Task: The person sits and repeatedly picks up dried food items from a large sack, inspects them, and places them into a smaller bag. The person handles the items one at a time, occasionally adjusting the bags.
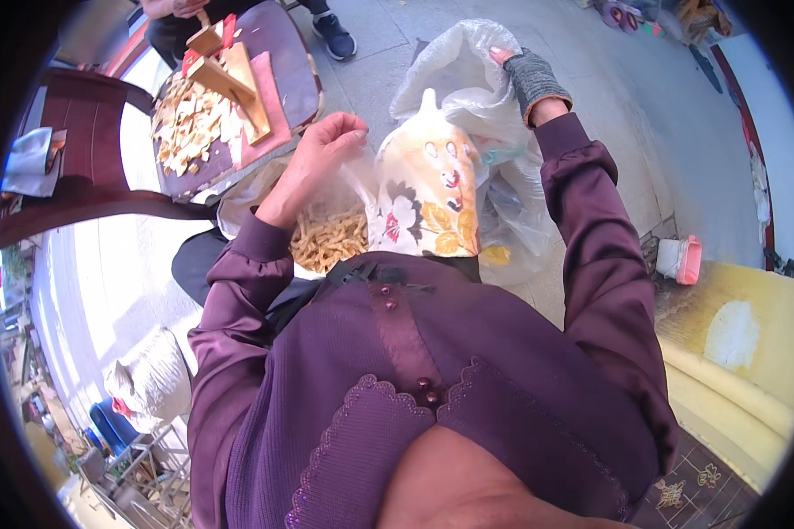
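Observation:
My left hand (325, 152) is closed, its fingertips pinched on the edge of a clear plastic bag (360, 176). Inside that bag lie many short tan pieces (329, 240) that look like peanuts in the shell. My right hand (528, 75), in a grey fingerless knit glove, grips the rim of a large white translucent plastic bag (453, 63), which gapes open. Between the two bags, in front of my lap, rests a cream floral cloth thing (426, 189) with a pointed top. Folds of the white bag hide what is inside it.
At the far left a low table (295, 66) carries pale broken flakes (188, 132), a wooden tool (238, 93) and a pink cloth (273, 115). Another person's hand (175, 7) shows behind it. A dark red chair (88, 137) stands left; a pink-and-white container (679, 259) lies right.

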Available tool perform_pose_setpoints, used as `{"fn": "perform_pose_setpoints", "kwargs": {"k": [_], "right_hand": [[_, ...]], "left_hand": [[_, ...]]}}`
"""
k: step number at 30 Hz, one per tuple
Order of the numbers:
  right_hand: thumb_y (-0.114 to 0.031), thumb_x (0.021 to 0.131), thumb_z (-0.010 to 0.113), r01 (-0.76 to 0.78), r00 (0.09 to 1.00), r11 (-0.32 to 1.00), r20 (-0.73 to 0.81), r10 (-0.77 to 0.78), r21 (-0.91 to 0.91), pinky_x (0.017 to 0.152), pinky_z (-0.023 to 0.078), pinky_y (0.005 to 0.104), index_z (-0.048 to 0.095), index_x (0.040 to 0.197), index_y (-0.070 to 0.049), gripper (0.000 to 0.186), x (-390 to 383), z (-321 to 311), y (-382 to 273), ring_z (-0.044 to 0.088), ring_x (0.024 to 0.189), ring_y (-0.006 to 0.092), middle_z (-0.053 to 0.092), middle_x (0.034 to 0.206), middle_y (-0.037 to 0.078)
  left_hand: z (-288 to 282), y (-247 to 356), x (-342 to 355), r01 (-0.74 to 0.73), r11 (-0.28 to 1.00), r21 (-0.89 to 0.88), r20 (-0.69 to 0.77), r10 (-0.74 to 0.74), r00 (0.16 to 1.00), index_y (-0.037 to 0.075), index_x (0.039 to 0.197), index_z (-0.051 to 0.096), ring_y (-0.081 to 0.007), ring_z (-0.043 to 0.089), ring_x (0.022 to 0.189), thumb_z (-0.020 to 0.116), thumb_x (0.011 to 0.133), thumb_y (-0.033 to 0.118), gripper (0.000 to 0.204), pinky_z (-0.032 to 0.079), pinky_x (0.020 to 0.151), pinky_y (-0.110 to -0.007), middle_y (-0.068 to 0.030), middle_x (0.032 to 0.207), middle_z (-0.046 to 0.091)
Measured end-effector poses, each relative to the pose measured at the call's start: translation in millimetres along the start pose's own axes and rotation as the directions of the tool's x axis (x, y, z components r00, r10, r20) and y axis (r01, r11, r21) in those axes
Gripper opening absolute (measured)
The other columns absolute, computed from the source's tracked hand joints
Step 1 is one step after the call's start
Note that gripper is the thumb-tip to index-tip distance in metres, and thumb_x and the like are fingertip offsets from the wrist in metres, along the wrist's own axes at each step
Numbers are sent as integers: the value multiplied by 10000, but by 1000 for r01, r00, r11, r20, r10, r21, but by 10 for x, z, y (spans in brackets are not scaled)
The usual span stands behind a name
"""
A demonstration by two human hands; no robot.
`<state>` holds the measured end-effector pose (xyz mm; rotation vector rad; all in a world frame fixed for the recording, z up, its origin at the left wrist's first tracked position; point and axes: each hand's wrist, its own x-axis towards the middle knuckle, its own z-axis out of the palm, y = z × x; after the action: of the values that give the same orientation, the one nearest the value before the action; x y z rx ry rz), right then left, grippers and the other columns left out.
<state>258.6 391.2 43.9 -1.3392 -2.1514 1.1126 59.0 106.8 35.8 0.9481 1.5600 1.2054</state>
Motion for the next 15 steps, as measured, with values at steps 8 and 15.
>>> {"fn": "perform_pose_setpoints", "kwargs": {"k": [8, 15], "right_hand": [[-549, 643, 742, 194, 978, 875, 18, -208, -443, 790, 491, 367, 620, 1048, 11, 702, -464, 708, -109, 637, 889, 312, 659, 955, 192], [-551, 689, 664, 179, 973, 701, 20, -230, -691, 880, 449, 410, 605, 1117, 6, 705, 106, 1214, 130, 584, 1019, 377, 611, 1089, 248]], "left_hand": [[-1051, -642, -971, -48, 662, 748, 244, -207, 947, 21, 1082, 581, -238, 628, 862, 587, 864, 219, 295, 478, 793, -337, -129, 923, 657], [-1573, -1300, -924, 73, 845, 529, 114, -156, 981, 0, 1092, 572, -156, 605, 860, 564, 891, 179, 268, 481, 798, -288, -74, 945, 636]]}}
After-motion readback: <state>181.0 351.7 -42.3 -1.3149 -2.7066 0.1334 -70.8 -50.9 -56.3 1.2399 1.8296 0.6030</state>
